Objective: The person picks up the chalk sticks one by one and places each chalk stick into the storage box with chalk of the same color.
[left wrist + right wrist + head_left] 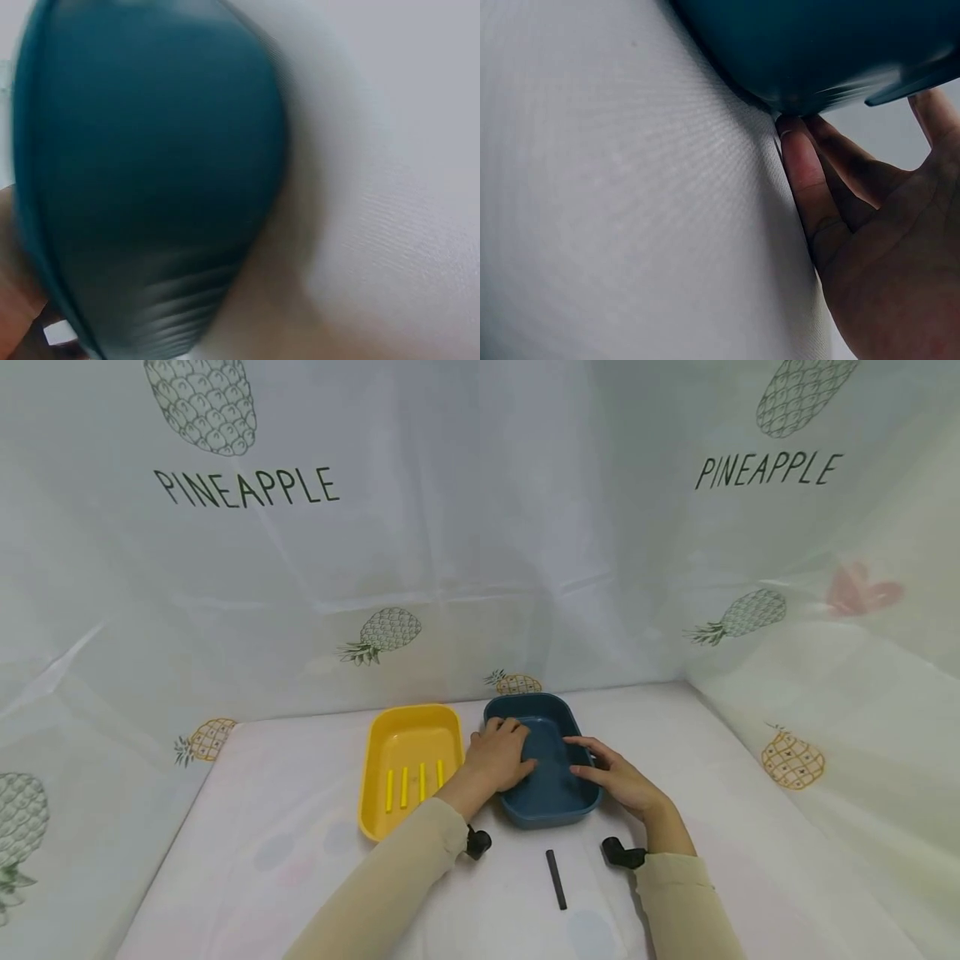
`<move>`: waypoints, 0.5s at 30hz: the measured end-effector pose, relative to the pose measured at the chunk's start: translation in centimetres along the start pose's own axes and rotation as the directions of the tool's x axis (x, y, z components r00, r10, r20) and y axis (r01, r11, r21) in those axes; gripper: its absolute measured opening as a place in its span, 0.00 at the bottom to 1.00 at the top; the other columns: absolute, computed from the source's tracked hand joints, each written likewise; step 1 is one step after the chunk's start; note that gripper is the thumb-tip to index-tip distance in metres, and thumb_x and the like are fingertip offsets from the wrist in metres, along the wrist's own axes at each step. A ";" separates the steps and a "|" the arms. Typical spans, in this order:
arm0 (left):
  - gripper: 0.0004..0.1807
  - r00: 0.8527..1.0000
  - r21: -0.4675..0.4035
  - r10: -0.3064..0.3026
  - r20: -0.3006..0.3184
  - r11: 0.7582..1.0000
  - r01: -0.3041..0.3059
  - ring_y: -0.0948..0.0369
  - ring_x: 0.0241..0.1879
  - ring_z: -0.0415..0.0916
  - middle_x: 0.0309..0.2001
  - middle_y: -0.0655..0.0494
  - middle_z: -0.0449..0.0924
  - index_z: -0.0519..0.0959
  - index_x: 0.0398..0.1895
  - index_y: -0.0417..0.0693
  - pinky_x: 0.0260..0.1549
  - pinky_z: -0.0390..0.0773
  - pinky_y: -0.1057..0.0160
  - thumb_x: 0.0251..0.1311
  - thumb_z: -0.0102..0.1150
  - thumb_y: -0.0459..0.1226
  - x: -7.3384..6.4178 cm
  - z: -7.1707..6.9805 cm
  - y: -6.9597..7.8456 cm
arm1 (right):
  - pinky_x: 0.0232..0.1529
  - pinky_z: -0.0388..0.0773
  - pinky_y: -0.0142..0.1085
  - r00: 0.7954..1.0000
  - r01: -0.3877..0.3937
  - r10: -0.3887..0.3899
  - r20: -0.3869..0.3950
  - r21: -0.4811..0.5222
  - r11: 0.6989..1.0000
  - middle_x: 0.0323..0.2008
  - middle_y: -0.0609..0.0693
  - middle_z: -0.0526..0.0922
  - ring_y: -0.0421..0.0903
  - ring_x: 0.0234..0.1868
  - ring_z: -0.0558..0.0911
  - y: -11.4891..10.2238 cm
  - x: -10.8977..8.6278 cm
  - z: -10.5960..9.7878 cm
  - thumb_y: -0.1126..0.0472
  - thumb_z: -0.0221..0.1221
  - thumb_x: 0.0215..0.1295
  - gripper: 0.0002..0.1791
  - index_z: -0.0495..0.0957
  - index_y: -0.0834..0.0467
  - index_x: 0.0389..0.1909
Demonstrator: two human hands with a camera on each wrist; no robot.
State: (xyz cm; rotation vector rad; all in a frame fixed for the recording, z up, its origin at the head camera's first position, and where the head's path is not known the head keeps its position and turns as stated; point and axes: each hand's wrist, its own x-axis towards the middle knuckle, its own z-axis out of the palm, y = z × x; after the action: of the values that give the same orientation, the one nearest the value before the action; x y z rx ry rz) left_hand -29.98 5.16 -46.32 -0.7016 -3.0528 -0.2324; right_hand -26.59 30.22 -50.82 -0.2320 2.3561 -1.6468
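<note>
A dark blue tray [550, 756] with rounded corners stands between my two hands. My left hand [497, 756] lies over its left side and grips the rim, the thumb reaching inside. In the left wrist view the tray's outer wall [157, 150] is blurred, with part of the hand at its rim. My right hand [622, 781] holds the right wall, thumb side over the rim. The right wrist view shows other fingers [806, 169] low against the outside of the tray, close to the table.
A yellow tray [411, 727] stands to the left, with several yellow sticks [405, 787] in a row inside. One black stick [557, 880] lies on the white table nearer to me. A hanging pineapple-print sheet [480, 543] closes off the back.
</note>
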 end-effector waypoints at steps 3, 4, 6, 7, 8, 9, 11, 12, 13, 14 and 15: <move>0.34 0.999 0.004 0.022 -0.033 1.000 -0.022 0.49 0.74 0.62 0.74 0.57 0.69 0.71 0.74 0.58 0.67 0.73 0.38 0.69 0.61 0.59 -0.6 -0.4 0.2 | 0.78 0.52 0.69 1.000 -0.001 0.001 0.001 -0.006 1.000 0.84 0.54 0.47 0.65 0.84 0.44 0.1 -0.2 0.1 0.50 0.61 0.75 0.33 0.64 0.42 0.77; 0.34 0.998 0.007 0.033 -0.046 0.999 -0.032 0.49 0.74 0.62 0.73 0.57 0.69 0.72 0.74 0.58 0.67 0.73 0.38 0.69 0.61 0.59 -0.9 -0.6 0.3 | 0.78 0.52 0.69 1.000 -0.002 0.002 -0.002 -0.004 1.000 0.84 0.53 0.48 0.65 0.84 0.44 0.1 -0.2 0.2 0.50 0.61 0.75 0.33 0.64 0.41 0.77; 0.34 0.996 0.007 0.057 -0.071 0.998 -0.056 0.48 0.74 0.62 0.73 0.56 0.70 0.72 0.73 0.58 0.68 0.72 0.38 0.68 0.61 0.59 -1.8 -1.2 0.5 | 0.78 0.53 0.68 1.000 0.003 -0.003 0.000 -0.010 1.000 0.84 0.54 0.48 0.65 0.84 0.45 0.1 -0.1 0.3 0.50 0.61 0.75 0.32 0.64 0.42 0.77; 0.35 0.994 0.009 0.070 -0.085 0.998 -0.070 0.48 0.74 0.63 0.73 0.55 0.70 0.72 0.73 0.58 0.68 0.72 0.38 0.68 0.62 0.60 -2.3 -1.6 0.6 | 0.78 0.53 0.68 1.000 0.009 -0.009 0.006 -0.018 1.000 0.84 0.55 0.48 0.66 0.84 0.45 0.0 0.0 0.4 0.50 0.60 0.75 0.32 0.64 0.43 0.77; 0.35 0.992 0.011 0.085 -0.095 0.996 -0.085 0.48 0.74 0.63 0.73 0.55 0.70 0.72 0.73 0.58 0.68 0.72 0.38 0.67 0.62 0.60 -2.8 -1.9 0.7 | 0.78 0.54 0.68 1.000 0.009 -0.009 0.007 -0.016 1.000 0.84 0.54 0.49 0.65 0.84 0.45 0.0 0.1 0.5 0.50 0.61 0.75 0.32 0.64 0.42 0.77; 0.36 0.989 0.013 0.101 -0.104 0.995 -0.101 0.48 0.74 0.63 0.73 0.55 0.70 0.72 0.73 0.58 0.69 0.72 0.38 0.67 0.62 0.60 -3.4 -2.3 0.9 | 0.78 0.54 0.68 1.000 0.012 -0.012 0.008 -0.018 1.000 0.84 0.54 0.49 0.65 0.84 0.46 0.0 0.1 0.5 0.50 0.61 0.75 0.32 0.64 0.43 0.77; 0.36 0.984 0.006 0.135 -0.116 0.991 -0.135 0.48 0.74 0.64 0.73 0.55 0.71 0.72 0.73 0.57 0.69 0.73 0.39 0.66 0.63 0.61 -4.4 -2.9 1.3 | 0.78 0.54 0.68 1.000 0.015 -0.015 0.009 -0.029 0.999 0.84 0.54 0.50 0.65 0.84 0.47 0.0 0.2 0.5 0.49 0.60 0.75 0.32 0.64 0.42 0.77; 0.37 0.981 0.004 0.153 -0.120 0.988 -0.153 0.48 0.73 0.65 0.73 0.55 0.71 0.72 0.74 0.57 0.68 0.73 0.40 0.66 0.63 0.61 -4.9 -3.2 1.5 | 0.78 0.54 0.68 1.000 0.015 -0.015 0.006 -0.031 0.999 0.83 0.54 0.50 0.65 0.84 0.47 0.0 0.2 0.5 0.49 0.61 0.75 0.32 0.65 0.42 0.77; 0.37 0.978 -0.003 0.170 -0.124 0.985 -0.172 0.48 0.73 0.65 0.73 0.55 0.71 0.72 0.74 0.57 0.68 0.74 0.40 0.66 0.63 0.61 -5.4 -3.5 1.8 | 0.77 0.54 0.69 1.000 0.013 -0.013 0.000 -0.029 0.999 0.83 0.54 0.50 0.65 0.83 0.48 -0.1 0.2 0.4 0.49 0.61 0.75 0.32 0.65 0.42 0.76; 0.37 0.974 -0.008 0.186 -0.126 0.982 -0.188 0.48 0.73 0.66 0.72 0.55 0.72 0.72 0.74 0.57 0.67 0.75 0.42 0.66 0.63 0.61 -5.8 -3.8 2.0 | 0.77 0.53 0.69 1.000 0.010 -0.010 -0.009 -0.026 1.000 0.83 0.53 0.51 0.65 0.83 0.48 -0.1 0.1 0.3 0.49 0.61 0.74 0.31 0.66 0.41 0.76; 0.38 0.971 -0.012 0.199 -0.129 0.979 -0.202 0.49 0.72 0.66 0.72 0.55 0.72 0.72 0.74 0.56 0.67 0.75 0.43 0.66 0.63 0.61 -6.1 -4.0 2.2 | 0.77 0.53 0.69 1.000 0.010 -0.010 -0.014 -0.026 1.000 0.83 0.53 0.51 0.65 0.83 0.48 -0.1 0.1 0.2 0.48 0.61 0.74 0.32 0.66 0.41 0.76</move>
State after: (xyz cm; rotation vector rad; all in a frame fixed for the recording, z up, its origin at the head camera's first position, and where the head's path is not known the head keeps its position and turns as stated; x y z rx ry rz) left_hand -23.62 3.90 -42.29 -0.9501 -2.8376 -0.3007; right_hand -26.60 30.02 -50.82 -0.2385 2.3917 -1.6278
